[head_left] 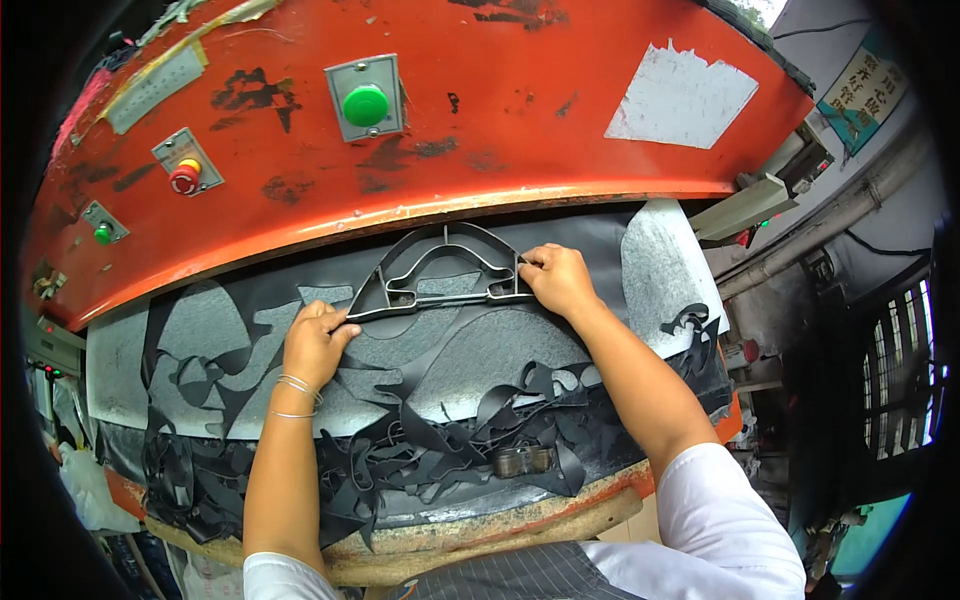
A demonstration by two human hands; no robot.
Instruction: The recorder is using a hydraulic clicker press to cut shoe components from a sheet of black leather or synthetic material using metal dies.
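A steel-band cutting die (450,300), an arch with a smaller curved shape inside it, lies near the far side of the work surface. My left hand (318,345) pinches its near left corner between thumb and fingers. At its right end, my right hand (558,280) grips the band. Under the die is a black sheet (590,235) that looks like leather, with large shapes cut out of it. Grey cutting board (658,255) shows through those openings. Whether the die touches the sheet all round, I cannot tell.
The orange press head (500,110) overhangs the far edge, with a large green button (365,105) and a red stop button (186,177). Tangled black offcuts (430,450) line the near edge, around a small dark block (522,460). A worn wooden rail (480,545) runs in front.
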